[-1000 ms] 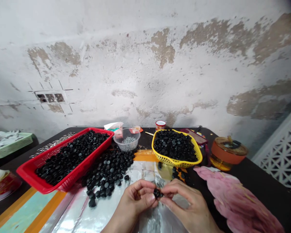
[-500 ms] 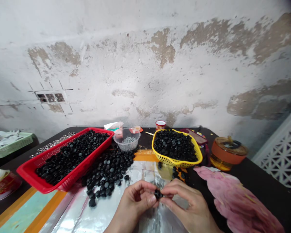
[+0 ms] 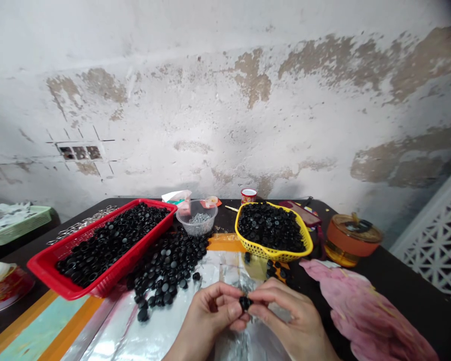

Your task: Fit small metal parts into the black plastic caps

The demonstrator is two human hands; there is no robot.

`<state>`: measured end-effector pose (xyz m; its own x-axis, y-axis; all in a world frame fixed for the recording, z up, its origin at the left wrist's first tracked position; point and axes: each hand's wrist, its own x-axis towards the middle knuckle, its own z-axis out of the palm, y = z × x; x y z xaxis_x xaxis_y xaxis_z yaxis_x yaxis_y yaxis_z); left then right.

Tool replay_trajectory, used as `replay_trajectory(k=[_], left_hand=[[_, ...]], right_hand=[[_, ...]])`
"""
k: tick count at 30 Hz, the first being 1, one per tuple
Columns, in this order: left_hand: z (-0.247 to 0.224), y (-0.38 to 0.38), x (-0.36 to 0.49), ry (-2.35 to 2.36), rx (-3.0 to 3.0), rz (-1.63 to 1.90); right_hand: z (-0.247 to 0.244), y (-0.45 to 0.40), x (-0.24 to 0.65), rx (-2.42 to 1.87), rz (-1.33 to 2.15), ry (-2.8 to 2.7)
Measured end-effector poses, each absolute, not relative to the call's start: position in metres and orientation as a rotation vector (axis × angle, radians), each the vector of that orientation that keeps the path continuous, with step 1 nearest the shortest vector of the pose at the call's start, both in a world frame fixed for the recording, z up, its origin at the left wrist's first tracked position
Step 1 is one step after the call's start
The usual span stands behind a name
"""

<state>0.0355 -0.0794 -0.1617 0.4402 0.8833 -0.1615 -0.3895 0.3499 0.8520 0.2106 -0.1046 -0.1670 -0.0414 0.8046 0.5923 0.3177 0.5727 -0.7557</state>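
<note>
A small round black plastic piece is pinched between the fingertips of both hands, above the plastic-covered front of the table. My left hand closes thumb and fingers on its left side. From the right, my right hand grips it with thumb and index finger. The fingers cover much of the piece. Left of my hands lies a heap of black domed caps. Beyond my right hand stands a yellow basket full of small black round parts, with a few loose ones before it.
A long red basket of black ring-like parts stands at the left. A clear bowl with small metal pieces sits at centre back. On the right are a pink cloth and an orange-banded jar. A red-and-white tub stands far left.
Both hands stay in nearly the same place, still holding the black piece. It appears slightly turned between the fingertips. The view has shifted slightly.
</note>
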Motion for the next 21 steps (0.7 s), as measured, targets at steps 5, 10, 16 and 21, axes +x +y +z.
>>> replay_trajectory(k=[5, 10, 16, 21], left_hand=[[-0.1633, -0.0798, 0.0353, 0.731, 0.838, 0.899], [-0.1644, -0.0791, 0.0364, 0.687, 0.829, 0.934], [-0.1640, -0.0806, 0.0373, 0.676, 0.858, 0.973], [-0.1627, -0.0824, 0.0373, 0.712, 0.874, 1.007]], right_hand=[[-0.1701, -0.1040, 0.2114, -0.955, 0.507, -1.627], [-0.1699, -0.1023, 0.2115, -0.946, 0.483, -1.644], [-0.1709, -0.1025, 0.2128, -0.910, 0.508, -1.676], [-0.1743, -0.1021, 0.2119, -0.924, 0.550, -1.632]])
